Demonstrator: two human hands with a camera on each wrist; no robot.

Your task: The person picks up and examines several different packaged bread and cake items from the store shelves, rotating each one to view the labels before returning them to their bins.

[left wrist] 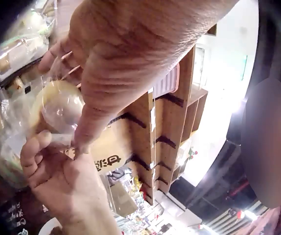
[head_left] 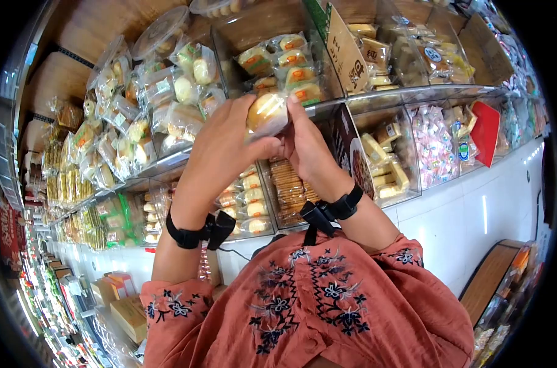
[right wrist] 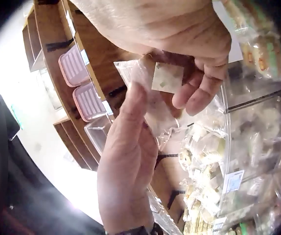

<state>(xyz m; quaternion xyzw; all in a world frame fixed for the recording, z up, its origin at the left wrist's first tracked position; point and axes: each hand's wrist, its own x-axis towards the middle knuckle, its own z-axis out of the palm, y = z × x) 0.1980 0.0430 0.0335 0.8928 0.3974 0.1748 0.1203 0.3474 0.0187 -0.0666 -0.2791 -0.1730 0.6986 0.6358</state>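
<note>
A round, pale golden bread bun (head_left: 268, 111) in a clear plastic wrapper is held up between both hands, in front of the shelf bins. My left hand (head_left: 220, 132) holds its left side, fingers over the far edge and thumb on the near side. On the right, my right hand (head_left: 308, 146) grips the wrapper with its thumb along the bun's edge. The left wrist view shows the bun (left wrist: 57, 110) shining through its film. In the right wrist view a square pale label (right wrist: 167, 78) shows on the wrapper, beside the right fingers.
Clear bins of wrapped buns (head_left: 293, 58) stand behind the hands. Stacked biscuits (head_left: 287, 187) lie in a bin below. Bagged breads (head_left: 122, 116) fill the left shelf. A brown cardboard sign (head_left: 346, 52) rises at right, and a red card (head_left: 485, 134) hangs farther right.
</note>
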